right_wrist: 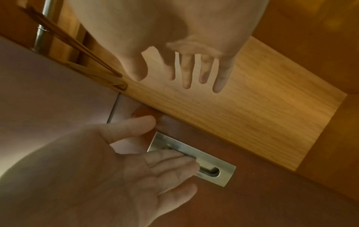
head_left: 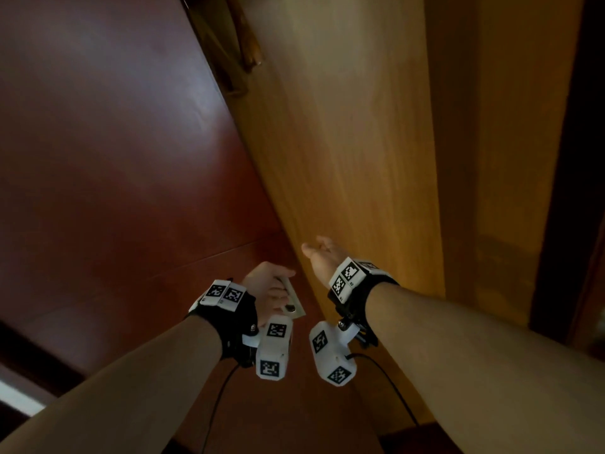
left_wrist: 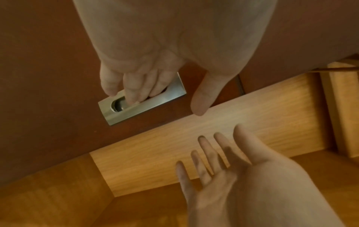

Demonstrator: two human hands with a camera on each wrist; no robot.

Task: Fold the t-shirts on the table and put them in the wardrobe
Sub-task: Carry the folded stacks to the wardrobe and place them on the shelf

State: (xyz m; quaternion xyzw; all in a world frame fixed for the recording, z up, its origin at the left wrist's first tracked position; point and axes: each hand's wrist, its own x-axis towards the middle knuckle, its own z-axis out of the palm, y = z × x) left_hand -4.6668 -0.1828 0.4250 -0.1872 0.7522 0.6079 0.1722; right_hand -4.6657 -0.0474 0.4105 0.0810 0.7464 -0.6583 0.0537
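Note:
No t-shirt shows in any view. I face the wardrobe's dark red sliding door (head_left: 114, 158). My left hand (head_left: 271, 290) has its fingers (left_wrist: 134, 90) curled into the recessed metal handle (left_wrist: 167, 96) of that door, with the thumb stretched out toward the door's edge. The handle (right_wrist: 221, 172) is a brushed steel plate with an oval pocket. My right hand (head_left: 319, 253) hovers just right of it, fingers (right_wrist: 186, 73) straight and spread, holding nothing, in front of the light wooden panel (head_left: 343, 142).
Wooden hangers (head_left: 242, 44) hang in the narrow gap above, on a metal rail (right_wrist: 41, 30). A dark frame (head_left: 569, 158) bounds the right side. Cables trail from both wrist cameras.

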